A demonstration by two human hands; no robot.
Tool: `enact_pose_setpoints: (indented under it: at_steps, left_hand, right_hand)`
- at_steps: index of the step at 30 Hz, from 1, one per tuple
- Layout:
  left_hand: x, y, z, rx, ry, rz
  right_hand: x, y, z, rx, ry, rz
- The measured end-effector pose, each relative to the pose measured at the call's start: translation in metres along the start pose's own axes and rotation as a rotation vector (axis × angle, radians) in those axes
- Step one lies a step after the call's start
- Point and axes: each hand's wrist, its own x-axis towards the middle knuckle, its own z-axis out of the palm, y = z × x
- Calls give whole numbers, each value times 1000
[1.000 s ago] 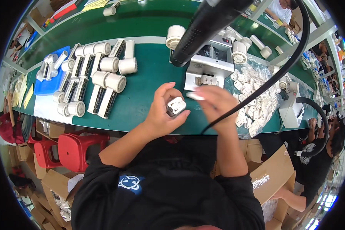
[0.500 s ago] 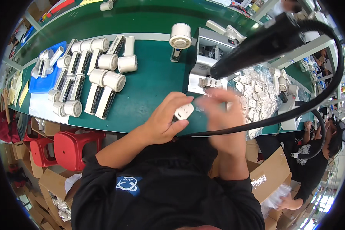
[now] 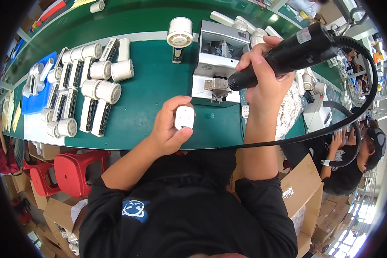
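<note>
My left hand (image 3: 165,129) pinches a small white plastic cover (image 3: 185,116) with rounded corners and small holes, above the table's near edge. My right hand (image 3: 268,81) is wrapped round a black electric screwdriver (image 3: 301,47), which slants down to the left. The screwdriver's nose is at the metal outlet of a grey screw feeder (image 3: 210,70); whether they touch, I cannot tell. Just left of the feeder stands a white handheld fan part (image 3: 179,36) with a round head. Another small white cover (image 3: 245,112) lies beside my right wrist.
Rows of white fan parts (image 3: 101,92) lie at the left, near a blue tray (image 3: 34,103). A heap of white covers (image 3: 290,112) sits behind my right forearm. The screwdriver's black cable (image 3: 305,139) loops across the right side. Red stools (image 3: 75,174) and cartons (image 3: 303,187) stand below the table.
My right hand has moved up from beside the cover and taken hold of the screwdriver. My left hand keeps the cover, now turned more upright. The view has shifted somewhat.
</note>
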Motion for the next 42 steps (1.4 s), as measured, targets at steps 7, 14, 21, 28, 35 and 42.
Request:
enact_pose_setpoints:
  at_steps: [7, 14, 21, 28, 35, 42]
  left_hand:
    - [-2, -4, 1, 72, -4, -25]
    - [-2, -6, -1, 108, 17, 7]
    - [1, 1, 2, 180, -33, -63]
    - [-2, 1, 0, 159, -17, -107]
    - [4, 5, 2, 242, -55, -82]
    - [7, 2, 4, 351, -131, -51]
  right_hand:
    - [-13, -2, -4, -33, -139, -23]
    - [-21, 16, -9, 10, -131, 76]
    - [-26, 7, -9, -40, -99, 74]
    - [-23, 15, -1, 6, -69, 106]
    - [-28, -18, -3, 250, -165, 142]
    - [-27, -56, 29, 437, -330, 0]
